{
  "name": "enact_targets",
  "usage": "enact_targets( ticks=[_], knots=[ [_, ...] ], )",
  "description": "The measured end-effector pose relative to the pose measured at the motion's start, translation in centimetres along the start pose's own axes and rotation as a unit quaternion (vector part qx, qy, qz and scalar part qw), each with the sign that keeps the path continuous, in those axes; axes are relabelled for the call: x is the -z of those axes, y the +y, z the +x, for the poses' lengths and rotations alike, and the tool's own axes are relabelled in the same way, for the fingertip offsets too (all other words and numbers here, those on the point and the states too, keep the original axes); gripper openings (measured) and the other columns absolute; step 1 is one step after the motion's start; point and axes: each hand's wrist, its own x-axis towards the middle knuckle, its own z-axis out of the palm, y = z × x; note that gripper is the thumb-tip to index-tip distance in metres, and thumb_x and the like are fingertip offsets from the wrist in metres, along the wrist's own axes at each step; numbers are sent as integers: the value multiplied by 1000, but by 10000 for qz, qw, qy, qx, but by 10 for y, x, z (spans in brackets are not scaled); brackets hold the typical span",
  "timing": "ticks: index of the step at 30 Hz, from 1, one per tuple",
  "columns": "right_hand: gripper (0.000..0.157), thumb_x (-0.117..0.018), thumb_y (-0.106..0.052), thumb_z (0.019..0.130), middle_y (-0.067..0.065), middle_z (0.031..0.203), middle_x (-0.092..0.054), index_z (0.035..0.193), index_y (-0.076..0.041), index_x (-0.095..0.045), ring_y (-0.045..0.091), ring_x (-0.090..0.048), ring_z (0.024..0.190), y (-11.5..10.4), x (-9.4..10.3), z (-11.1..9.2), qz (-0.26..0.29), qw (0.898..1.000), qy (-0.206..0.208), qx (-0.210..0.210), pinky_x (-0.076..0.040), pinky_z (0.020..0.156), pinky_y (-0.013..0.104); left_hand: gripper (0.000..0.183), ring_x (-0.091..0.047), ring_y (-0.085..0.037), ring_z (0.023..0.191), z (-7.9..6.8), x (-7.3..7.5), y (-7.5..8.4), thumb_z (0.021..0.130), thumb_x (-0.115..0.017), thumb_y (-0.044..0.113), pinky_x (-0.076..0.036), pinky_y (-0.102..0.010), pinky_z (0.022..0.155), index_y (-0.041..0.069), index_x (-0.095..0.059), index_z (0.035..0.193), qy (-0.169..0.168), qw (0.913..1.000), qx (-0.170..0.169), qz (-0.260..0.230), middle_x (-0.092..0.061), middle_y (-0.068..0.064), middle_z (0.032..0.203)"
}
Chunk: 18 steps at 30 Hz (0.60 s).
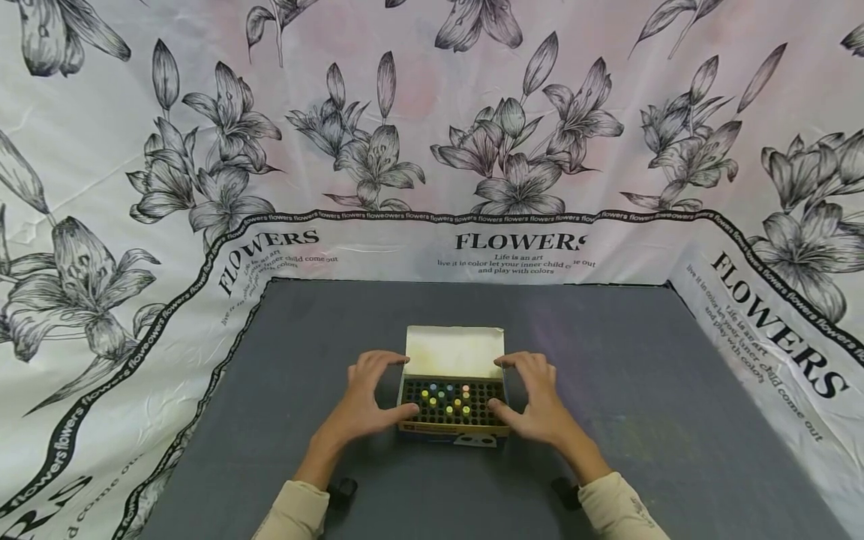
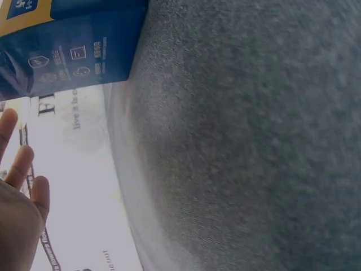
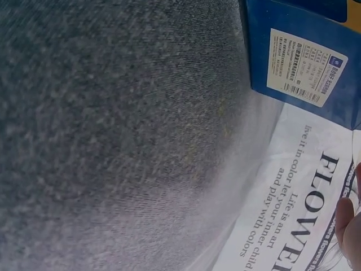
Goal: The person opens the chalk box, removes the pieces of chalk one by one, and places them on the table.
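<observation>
In the head view, a small blue and yellow box (image 1: 432,430) rests on the dark table with its pale lid (image 1: 455,351) raised at the back. Inside is a black tray of round holes (image 1: 481,412); several small sticks with yellow, green, blue and pink ends stand in some of them. My left hand (image 1: 367,397) spans the box's left side, thumb at the tray's edge and a fingertip by the lid. The right hand (image 1: 540,401) mirrors it on the other side. In the left wrist view, the other fingers (image 2: 21,166) extend loosely beside the blue box side (image 2: 84,51).
A grey cloth (image 1: 304,330) covers the table. White fabric (image 1: 378,244) printed with flowers and lettering stands behind and along both sides. In the right wrist view, a white label (image 3: 304,68) is on the box's side. A dark strap (image 1: 343,493) sits by the left wrist.
</observation>
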Motion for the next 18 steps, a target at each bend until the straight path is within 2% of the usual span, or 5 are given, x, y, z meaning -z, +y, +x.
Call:
enact_targets(
  ticks=[5,9,12,15,18],
  knots=[
    [56,-76,-16,79,11,126,-59,131,-2,-59,27,-40,114,4,1,-6,156,9997,147,-123,-19,89,48,76,-36,-35,140,-5,1,-5,84,-77,54,-25,-60,99,15,-54,144,230,9997,5,-37,-51,-11,146],
    [64,-74,-10,77,13,124,-58,138,-2,-54,21,-40,111,6,3,-11,328,9986,384,-151,-19,87,44,81,-37,-32,139,-9,1,-8,81,-83,41,-24,-58,98,22,-46,152,487,9987,-68,-111,-51,-8,147],
    [73,-73,-7,76,14,126,-57,145,-2,-49,19,-40,108,9,5,-14,464,9972,572,-104,-19,88,40,89,-37,-30,137,-12,2,-11,79,-85,31,-24,-56,99,22,-40,155,646,9975,-136,-233,-50,-7,146],
    [76,-74,-5,77,14,132,-54,147,-4,-46,21,-40,111,10,7,-18,528,9961,701,-47,-19,90,39,86,-37,-31,137,-15,3,-14,78,-86,30,-24,-56,98,15,-44,152,746,9968,-206,-213,-49,-8,147],
    [70,-75,-6,76,15,133,-54,142,-5,-52,25,-41,112,13,8,-20,487,9952,851,17,-21,89,40,72,-34,-34,140,-17,5,-16,79,-86,35,-24,-58,98,15,-54,141,815,9964,-253,11,-48,-9,149]
  ],
)
